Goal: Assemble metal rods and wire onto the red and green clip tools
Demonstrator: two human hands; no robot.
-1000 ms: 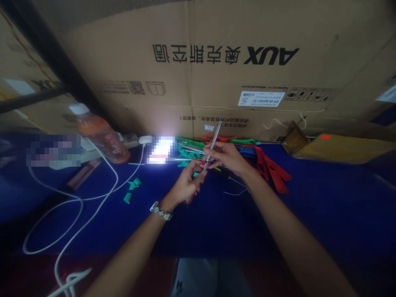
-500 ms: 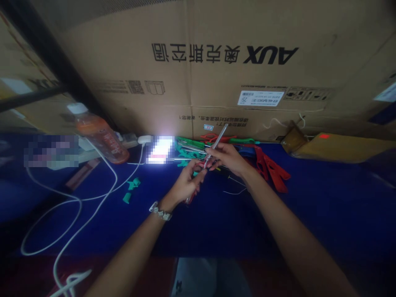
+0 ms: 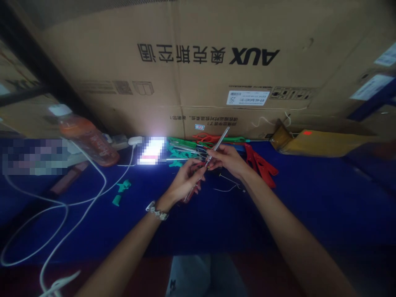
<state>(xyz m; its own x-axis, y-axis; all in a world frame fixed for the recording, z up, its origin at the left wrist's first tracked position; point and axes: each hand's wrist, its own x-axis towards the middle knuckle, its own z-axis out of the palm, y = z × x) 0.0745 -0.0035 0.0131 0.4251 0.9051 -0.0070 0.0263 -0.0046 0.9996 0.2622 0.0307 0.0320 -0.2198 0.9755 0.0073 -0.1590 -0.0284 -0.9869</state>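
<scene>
My left hand (image 3: 187, 179) is closed around a thin red plastic piece (image 3: 189, 196), whose lower end shows beneath the fingers. My right hand (image 3: 228, 160) pinches a slim silver rod (image 3: 220, 139) that slants up to the right. The rod's lower end meets the red piece between my hands; fingers hide the join. Just behind lies a pile of green plastic parts (image 3: 182, 142) with metal rods among them. Red plastic parts (image 3: 261, 165) lie to the right of my right hand, and a thin bent wire (image 3: 228, 190) rests below it.
An orange drink bottle (image 3: 88, 136) leans at the left beside a looping white cable (image 3: 100, 187). A bright blurred-out screen (image 3: 151, 150) stands near the pile. Small green pieces (image 3: 123, 185) lie on the blue tabletop (image 3: 198, 231). A large cardboard box (image 3: 198, 24) backs it, with a yellow packet (image 3: 328, 142) at right.
The view has shifted slightly, so the surroundings sit further left. Both hands keep their grip on the silver rod and red piece, with little movement between them.
</scene>
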